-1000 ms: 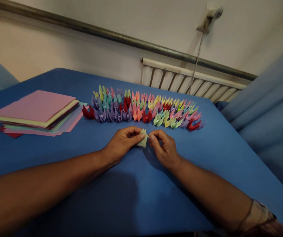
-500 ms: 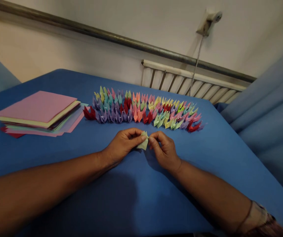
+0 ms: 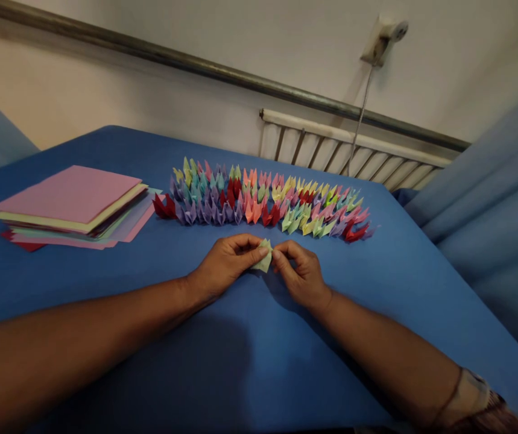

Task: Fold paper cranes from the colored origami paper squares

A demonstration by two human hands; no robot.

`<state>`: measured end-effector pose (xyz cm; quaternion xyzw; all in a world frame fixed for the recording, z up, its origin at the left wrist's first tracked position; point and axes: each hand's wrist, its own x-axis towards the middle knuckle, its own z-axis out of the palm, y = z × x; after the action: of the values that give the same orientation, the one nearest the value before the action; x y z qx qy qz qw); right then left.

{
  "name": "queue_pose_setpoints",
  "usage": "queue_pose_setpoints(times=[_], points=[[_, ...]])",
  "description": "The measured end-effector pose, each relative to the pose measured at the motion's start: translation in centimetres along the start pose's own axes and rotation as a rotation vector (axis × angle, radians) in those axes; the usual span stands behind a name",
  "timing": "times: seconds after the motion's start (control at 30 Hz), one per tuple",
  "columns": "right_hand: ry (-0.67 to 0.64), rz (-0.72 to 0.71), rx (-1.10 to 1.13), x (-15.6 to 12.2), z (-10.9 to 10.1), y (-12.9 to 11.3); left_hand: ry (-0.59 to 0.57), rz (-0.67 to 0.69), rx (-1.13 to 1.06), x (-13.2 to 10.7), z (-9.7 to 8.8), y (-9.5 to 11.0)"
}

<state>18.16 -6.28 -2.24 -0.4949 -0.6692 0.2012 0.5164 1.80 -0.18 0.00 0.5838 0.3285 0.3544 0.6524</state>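
Observation:
A small folded piece of pale green paper (image 3: 265, 260) is held just above the blue table, near its middle. My left hand (image 3: 226, 265) pinches it from the left, thumb on top, its other fingers behind. At the paper's right edge, my right hand (image 3: 301, 271) is closed in a pinch, thumb against forefinger; the bit between these fingertips is mostly hidden. Beyond both hands stand rows of folded paper cranes (image 3: 252, 208) in red, purple, pink, yellow, green and blue.
To the left lies a stack of coloured paper sheets (image 3: 78, 196), pink on top. The blue table (image 3: 159, 337) reaches the wall, where a radiator (image 3: 313, 141), a metal pipe (image 3: 222, 72) and a socket with a cable (image 3: 379, 48) show. A blue curtain (image 3: 494, 199) hangs on the right.
The green paper has tilted very slightly between my fingers. Both hands stay in nearly the same place, and the cranes and paper stack have not moved.

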Motion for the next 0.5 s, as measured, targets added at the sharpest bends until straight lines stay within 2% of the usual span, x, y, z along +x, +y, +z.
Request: queue_pose_setpoints(times=[0.27,0.5], points=[[-0.078,0.145,0.135,0.0,0.6,0.5,0.060,0.003,0.041,0.3,-0.2,-0.1],[0.012,0.199,0.223,0.2,1.1,2.1,0.022,0.007,-0.035,0.7,-0.6,-0.7]])
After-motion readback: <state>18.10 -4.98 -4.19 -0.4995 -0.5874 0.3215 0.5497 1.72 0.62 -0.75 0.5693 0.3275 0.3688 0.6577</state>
